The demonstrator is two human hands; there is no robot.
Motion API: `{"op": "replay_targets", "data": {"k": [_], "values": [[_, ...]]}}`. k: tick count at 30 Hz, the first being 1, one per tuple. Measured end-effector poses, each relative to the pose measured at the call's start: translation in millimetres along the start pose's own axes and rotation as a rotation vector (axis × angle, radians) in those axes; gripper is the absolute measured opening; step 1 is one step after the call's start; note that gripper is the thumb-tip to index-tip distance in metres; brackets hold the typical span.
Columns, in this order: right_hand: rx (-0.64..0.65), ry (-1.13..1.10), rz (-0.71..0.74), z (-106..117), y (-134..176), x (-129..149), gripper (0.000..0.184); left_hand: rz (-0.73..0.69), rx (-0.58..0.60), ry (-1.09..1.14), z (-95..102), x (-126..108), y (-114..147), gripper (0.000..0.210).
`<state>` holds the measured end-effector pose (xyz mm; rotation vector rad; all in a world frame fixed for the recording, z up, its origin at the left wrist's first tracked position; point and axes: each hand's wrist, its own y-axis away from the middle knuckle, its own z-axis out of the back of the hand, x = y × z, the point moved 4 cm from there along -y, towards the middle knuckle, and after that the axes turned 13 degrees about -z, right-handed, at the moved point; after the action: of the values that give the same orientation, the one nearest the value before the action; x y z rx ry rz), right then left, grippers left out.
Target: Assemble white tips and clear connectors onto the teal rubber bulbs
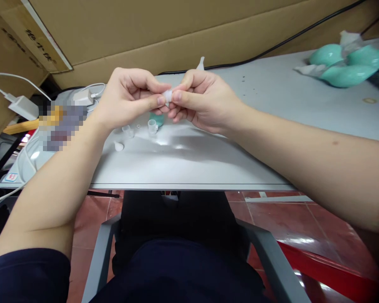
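Observation:
Between the fingertips of both hands is a small white translucent plastic piece (168, 96), largely covered by fingers. My left hand (131, 94) pinches it from the left with thumb and forefinger. From the right, my right hand (197, 97) pinches the same piece, its other fingers curled below. On the table under the hands stand a small clear plastic cup (152, 126) and another clear cup-like part (128, 131). A tiny ring (138, 126) and a white cone-shaped tip (118, 146) lie close by. Something green (158, 118) shows partly behind my left fingers. A white pointed nozzle (201, 63) rises behind my right hand.
Several green rounded objects with whitish ends (349, 63) lie at the table's (271, 97) back right. White chargers (24, 107) and cables are at the left, beside a blurred-out patch. A black cable (255, 59) runs along the cardboard wall (177, 29).

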<state>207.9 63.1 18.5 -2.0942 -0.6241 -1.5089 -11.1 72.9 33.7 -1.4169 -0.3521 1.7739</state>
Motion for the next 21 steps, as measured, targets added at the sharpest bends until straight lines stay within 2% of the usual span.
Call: {"op": "replay_targets", "data": {"k": [4, 8, 11, 16, 21], "values": [[-0.067, 0.001, 0.088, 0, 2, 2, 0.048, -0.008, -0.009, 0.019, 2.6, 12, -4, 0.070], [-0.121, 0.093, 0.180, 0, 5, 7, 0.045, -0.014, -0.051, 0.006, -2.4, -1, -3, 0.064], [-0.163, 0.171, 0.196, 1, 7, 11, 0.040, -0.002, -0.033, -0.002, -5.5, -12, -1, 0.063], [-0.121, 0.239, 0.196, 1, 9, 14, 0.026, -0.020, -0.023, 0.044, -0.2, -9, -2, 0.069], [-0.068, 0.171, 0.201, 0, 10, 13, 0.028, -0.013, 0.020, 0.055, -2.1, -2, -2, 0.069]]}}
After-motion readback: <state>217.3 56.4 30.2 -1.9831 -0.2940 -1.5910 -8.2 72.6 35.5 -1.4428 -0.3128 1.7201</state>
